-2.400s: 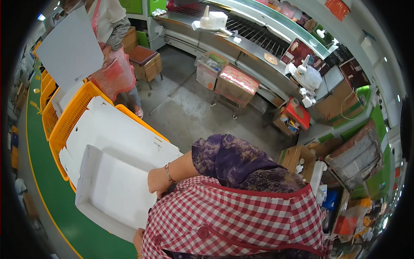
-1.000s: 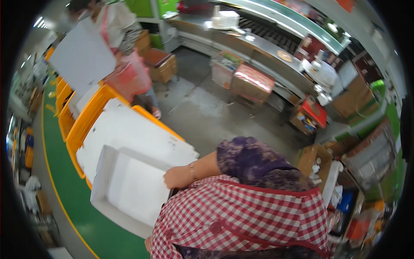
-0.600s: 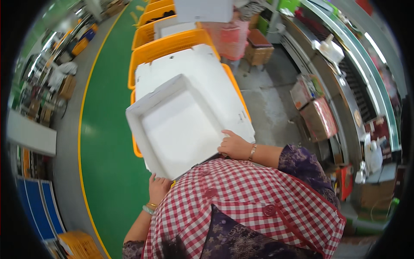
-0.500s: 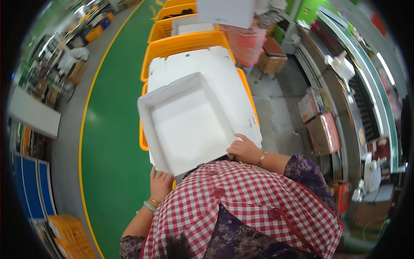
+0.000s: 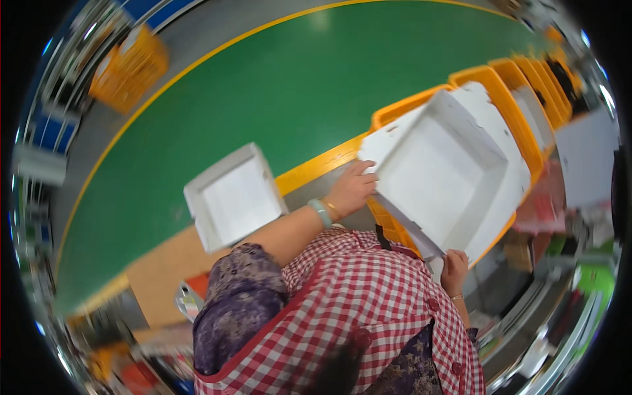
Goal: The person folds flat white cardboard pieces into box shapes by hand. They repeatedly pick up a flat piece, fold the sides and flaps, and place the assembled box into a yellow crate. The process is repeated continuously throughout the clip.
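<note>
A white, shallow foam tray is tilted above an orange crate. My left hand, with a pale green bangle on the wrist, grips the tray's near left corner. My right hand holds its lower edge, close to my red checked apron. A white flat lid lies under the tray on the crate. A second white tray lies on the floor to my left, apart from both hands.
A row of orange crates runs off to the upper right. The green floor has a yellow line along its edge. Another orange crate stands far upper left. A white board is at the right rim.
The view has swung round sharply. The tray, held in both hands throughout, now sits at the right of the picture, and a second tray on the floor has come into sight.
</note>
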A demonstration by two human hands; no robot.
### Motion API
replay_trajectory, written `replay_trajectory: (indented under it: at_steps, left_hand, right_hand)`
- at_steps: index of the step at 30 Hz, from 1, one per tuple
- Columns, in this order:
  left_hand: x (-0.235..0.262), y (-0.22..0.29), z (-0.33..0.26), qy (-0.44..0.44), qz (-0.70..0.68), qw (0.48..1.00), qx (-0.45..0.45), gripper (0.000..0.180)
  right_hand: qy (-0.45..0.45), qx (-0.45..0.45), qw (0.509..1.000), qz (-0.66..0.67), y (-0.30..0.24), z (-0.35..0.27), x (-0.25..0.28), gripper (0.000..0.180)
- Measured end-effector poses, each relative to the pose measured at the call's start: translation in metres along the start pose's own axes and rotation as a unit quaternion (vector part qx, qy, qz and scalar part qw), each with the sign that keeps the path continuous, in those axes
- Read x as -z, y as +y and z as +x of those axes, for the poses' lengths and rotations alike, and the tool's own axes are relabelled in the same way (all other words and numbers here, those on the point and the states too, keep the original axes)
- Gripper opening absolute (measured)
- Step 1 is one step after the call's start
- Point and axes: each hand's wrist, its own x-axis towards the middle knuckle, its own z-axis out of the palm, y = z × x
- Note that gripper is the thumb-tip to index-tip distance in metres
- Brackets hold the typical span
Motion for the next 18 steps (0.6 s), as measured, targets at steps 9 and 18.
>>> replay_trajectory:
  at_steps: [9, 18]
  left_hand:
    - [0.024, 0.086, -0.105, 0.141, -0.008, 0.969, 0.203, 0.018]
    - [0.121, 0.092, -0.224, 0.302, -0.110, 0.833, 0.451, 0.045]
  right_hand:
    - [-0.028, 0.221, 0.975, -0.018, -0.024, 0.068, 0.053, 0.011]
    - [-0.085, 0.431, 0.894, 0.087, -0.155, 0.120, 0.024, 0.014]
